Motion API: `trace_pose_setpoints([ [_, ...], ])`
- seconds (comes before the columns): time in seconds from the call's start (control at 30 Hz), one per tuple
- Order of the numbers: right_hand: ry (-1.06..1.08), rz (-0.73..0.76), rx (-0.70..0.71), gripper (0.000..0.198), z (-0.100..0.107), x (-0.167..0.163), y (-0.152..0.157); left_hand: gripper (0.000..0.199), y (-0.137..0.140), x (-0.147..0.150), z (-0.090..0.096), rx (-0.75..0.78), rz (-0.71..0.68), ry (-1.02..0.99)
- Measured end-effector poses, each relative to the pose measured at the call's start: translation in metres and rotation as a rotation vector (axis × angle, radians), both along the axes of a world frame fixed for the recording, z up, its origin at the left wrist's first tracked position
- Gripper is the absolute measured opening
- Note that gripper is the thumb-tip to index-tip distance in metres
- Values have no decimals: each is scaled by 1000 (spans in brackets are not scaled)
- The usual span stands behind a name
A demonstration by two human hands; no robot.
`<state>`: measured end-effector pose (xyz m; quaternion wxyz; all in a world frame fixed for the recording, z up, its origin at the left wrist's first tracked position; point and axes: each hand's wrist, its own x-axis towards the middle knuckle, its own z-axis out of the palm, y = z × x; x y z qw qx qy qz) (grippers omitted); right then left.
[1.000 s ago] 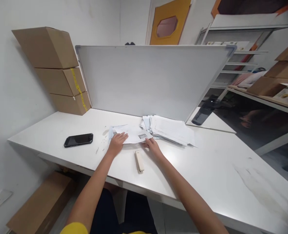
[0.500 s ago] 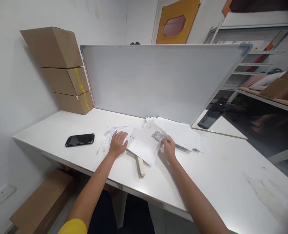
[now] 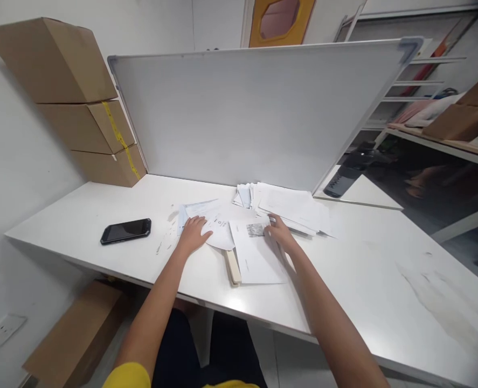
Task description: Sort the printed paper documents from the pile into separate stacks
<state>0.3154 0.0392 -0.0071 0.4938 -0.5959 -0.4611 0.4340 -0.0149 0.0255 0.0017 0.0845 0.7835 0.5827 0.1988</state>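
My left hand (image 3: 193, 235) lies spread on some loose papers (image 3: 221, 236) at the middle left of the table, its fingers apart. At the upper right edge of a white sheet of paper (image 3: 258, 264) with a grey printed picture, my right hand (image 3: 279, 234) is closed, pinching that edge. The sheet now lies almost flat. A narrow cream-coloured bar-like object (image 3: 233, 268) sticks out between the papers and the sheet, partly covered; its kind is unclear. Just beyond my right hand lies an uneven pile of papers (image 3: 289, 201).
A black phone (image 3: 126, 231) lies to the left. Stacked cardboard boxes (image 3: 113, 168) stand at the back left, beside a whiteboard (image 3: 239, 118) along the table's (image 3: 364, 291) rear. A dark bottle (image 3: 339, 182) stands at the back right. Another cardboard box (image 3: 77, 334) is below the table.
The printed sheet was raised and slanted; it has come down nearly flat, turned straighter, with my right hand still at its edge. My left hand stays on the papers. The view has tilted slightly.
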Motion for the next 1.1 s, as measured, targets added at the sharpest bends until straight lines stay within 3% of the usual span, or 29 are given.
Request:
trace_pose_setpoints([
  [0.13,-14,59,-4,67,-7,-3,2,47,-1,1,2,20,-12,-2],
  [0.27,25,-29,84,63,-12,1,7,41,0,1,1,46,4,-29],
  [0.53,72,-148,196,48,-14,12,8,22,6,-2,-2,182,243,-115],
  [0.77,44,-187,261,43,-9,12,4,15,-1,-1,8,224,209,-262],
  [0.87,-90,-295,406,35,1,11,-3,18,-7,-2,9,266,193,-462],
  [0.93,-215,-409,534,29,11,11,-9,31,-11,-2,8,274,163,-581],
  [1.03,-440,-558,771,22,29,9,-24,52,-15,-1,5,234,51,-590],
  [1.1,-627,-554,953,19,41,3,-36,57,-17,-1,4,262,-40,-556],
])
